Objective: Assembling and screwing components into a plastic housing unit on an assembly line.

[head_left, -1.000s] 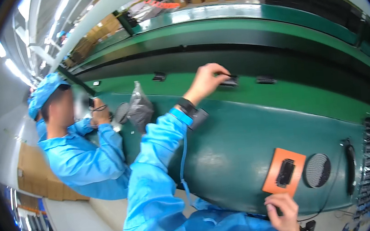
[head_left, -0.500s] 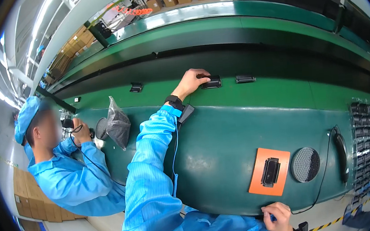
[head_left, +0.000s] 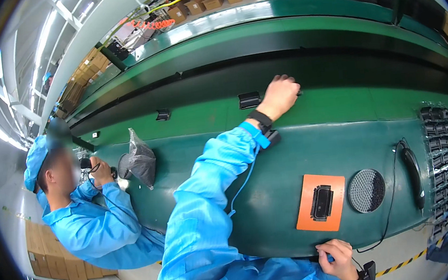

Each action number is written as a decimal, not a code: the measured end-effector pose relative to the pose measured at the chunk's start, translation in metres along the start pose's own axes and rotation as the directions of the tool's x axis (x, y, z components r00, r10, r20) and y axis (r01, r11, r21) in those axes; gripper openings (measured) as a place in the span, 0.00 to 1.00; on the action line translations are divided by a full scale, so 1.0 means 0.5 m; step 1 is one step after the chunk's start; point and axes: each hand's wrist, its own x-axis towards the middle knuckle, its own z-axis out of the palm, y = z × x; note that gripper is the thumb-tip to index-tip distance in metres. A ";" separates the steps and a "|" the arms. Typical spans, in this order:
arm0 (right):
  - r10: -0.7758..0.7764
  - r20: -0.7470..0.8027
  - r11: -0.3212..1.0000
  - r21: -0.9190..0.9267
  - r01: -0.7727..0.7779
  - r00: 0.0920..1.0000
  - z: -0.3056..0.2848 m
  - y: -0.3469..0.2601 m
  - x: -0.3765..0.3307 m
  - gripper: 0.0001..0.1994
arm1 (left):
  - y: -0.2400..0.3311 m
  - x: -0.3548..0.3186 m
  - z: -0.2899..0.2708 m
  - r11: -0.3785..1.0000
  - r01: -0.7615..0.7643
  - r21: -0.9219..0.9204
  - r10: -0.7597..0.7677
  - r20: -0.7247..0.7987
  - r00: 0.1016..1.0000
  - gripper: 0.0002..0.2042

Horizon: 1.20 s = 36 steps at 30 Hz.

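My left hand (head_left: pixel 280 94) is stretched far out onto the green conveyor belt (head_left: pixel 349 101). Its fingers are curled down over a small black part (head_left: pixel 299 94) that is almost wholly hidden beneath them. A second black part (head_left: pixel 249 100) lies just left of that hand, and a third black part (head_left: pixel 163 114) lies further left on the belt. A dark wrist strap with a blue coiled cord (head_left: pixel 242 184) runs from my left wrist. My right hand (head_left: pixel 336 256) rests with curled fingers on the near edge of the dark green table (head_left: pixel 274 211), just below an orange mat (head_left: pixel 307 215).
On the orange mat lies a black housing (head_left: pixel 321 202). Beside it are a round perforated black disc (head_left: pixel 366 191), a black tool with a cable (head_left: pixel 413 169) and rows of black parts (head_left: pixel 441 143). A person in blue (head_left: pixel 101 233) works at the left near a grey bag (head_left: pixel 141 157).
My left hand has shifted right along the belt, off the middle black part and onto the one beside it. The view has tilted; my right hand stays at the table edge.
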 end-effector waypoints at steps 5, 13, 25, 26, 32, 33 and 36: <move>0.026 -0.062 1.000 -0.001 -0.026 0.998 -0.005 -0.001 -0.009 0.07 | 0.031 0.041 0.000 0.987 0.044 -0.154 -0.041 0.019 0.999 0.06; 0.021 -0.042 1.000 0.007 -0.021 0.999 -0.011 0.001 0.000 0.08 | 0.019 0.042 -0.112 0.883 -0.065 -0.465 0.095 0.042 0.995 0.08; 0.024 -0.103 1.000 0.003 -0.024 0.994 -0.002 0.013 -0.015 0.09 | 0.013 0.079 0.017 0.877 -0.304 -0.372 0.312 -0.041 0.949 0.19; 0.021 -0.110 1.000 -0.002 -0.022 0.994 -0.003 0.012 -0.016 0.09 | 0.007 0.078 0.016 0.872 -0.183 -0.454 0.241 0.074 0.968 0.25; -0.002 -0.090 1.000 -0.003 0.002 0.996 0.006 0.013 -0.008 0.09 | 0.014 0.095 0.043 0.904 -0.038 -0.427 -0.061 -0.217 0.974 0.15; 0.017 -0.097 0.999 -0.025 -0.020 0.995 0.000 0.011 -0.012 0.09 | 0.058 0.115 0.044 0.928 -0.068 -0.366 -0.012 -0.212 0.977 0.13; 0.020 -0.099 0.999 -0.042 -0.024 0.995 0.000 0.013 -0.016 0.09 | 0.174 0.132 0.082 0.989 0.061 -0.138 -0.079 -0.129 0.989 0.07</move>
